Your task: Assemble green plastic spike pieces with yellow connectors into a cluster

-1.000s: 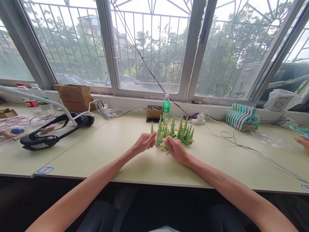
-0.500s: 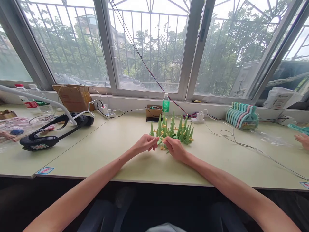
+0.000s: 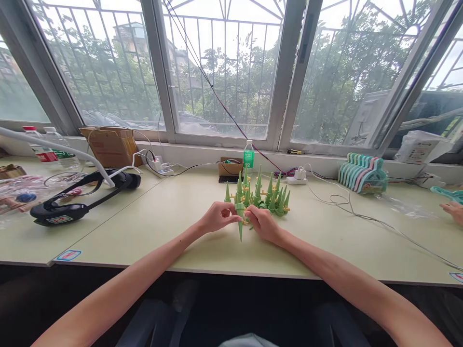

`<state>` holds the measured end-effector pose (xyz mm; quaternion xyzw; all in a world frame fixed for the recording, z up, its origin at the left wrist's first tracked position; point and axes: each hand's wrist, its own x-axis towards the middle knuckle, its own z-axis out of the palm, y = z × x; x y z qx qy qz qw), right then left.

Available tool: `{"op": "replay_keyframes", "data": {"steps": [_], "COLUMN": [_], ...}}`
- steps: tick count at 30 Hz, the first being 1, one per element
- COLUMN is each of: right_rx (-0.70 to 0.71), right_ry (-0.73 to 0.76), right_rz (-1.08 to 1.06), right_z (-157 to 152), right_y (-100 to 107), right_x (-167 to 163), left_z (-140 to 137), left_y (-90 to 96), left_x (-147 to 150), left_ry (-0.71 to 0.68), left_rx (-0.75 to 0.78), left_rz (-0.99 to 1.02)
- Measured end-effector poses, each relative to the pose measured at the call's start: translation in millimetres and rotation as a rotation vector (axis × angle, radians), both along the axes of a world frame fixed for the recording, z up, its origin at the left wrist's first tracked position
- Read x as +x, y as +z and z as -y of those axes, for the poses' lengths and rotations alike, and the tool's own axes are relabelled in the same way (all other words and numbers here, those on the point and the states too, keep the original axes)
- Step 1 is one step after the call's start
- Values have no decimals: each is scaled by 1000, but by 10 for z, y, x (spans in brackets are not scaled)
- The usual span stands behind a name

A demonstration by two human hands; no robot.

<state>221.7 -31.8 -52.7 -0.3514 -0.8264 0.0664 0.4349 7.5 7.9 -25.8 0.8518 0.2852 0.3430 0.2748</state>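
A green plant watering spike [image 3: 240, 226] points tip-down above the table, its wide collar at the top. My left hand [image 3: 218, 217] is closed on it from the left, thumb and fingers at the collar. My right hand [image 3: 264, 222] is closed in a pinch at the spike's right side. What its fingertips grip is too small and hidden to make out. Just behind the hands stand several green spikes [image 3: 269, 189], tips up, some with small yellow valves. Loose green ring-like parts [image 3: 262, 206] lie among them.
Behind the spikes are a green-labelled bottle [image 3: 248, 155] and a small open box [image 3: 230, 167]. A black headset [image 3: 87, 197] lies left; hangers [image 3: 362, 172] stand right. White cables [image 3: 376, 219] cross the right side. Another person's hand [image 3: 454, 210] shows at the right edge.
The spike between my hands has turned so that its tip points down and its length shows. My left fingers have shifted around its collar; my right hand has hardly moved.
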Motion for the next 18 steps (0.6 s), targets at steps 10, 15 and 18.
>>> {"op": "replay_keyframes", "data": {"steps": [10, 15, 18], "right_rx": [-6, 3, 36], "right_ry": [-19, -8, -1], "right_rz": [-13, -16, 1], "right_z": [-15, -2, 31], "right_y": [-24, -25, -6], "right_x": [-17, -22, -58], "left_z": [55, 78, 91], "left_y": [50, 74, 93], "left_x": [38, 49, 44], "left_ry": [-32, -33, -32], "left_rx": [85, 119, 149], "left_rz": [115, 132, 129]}}
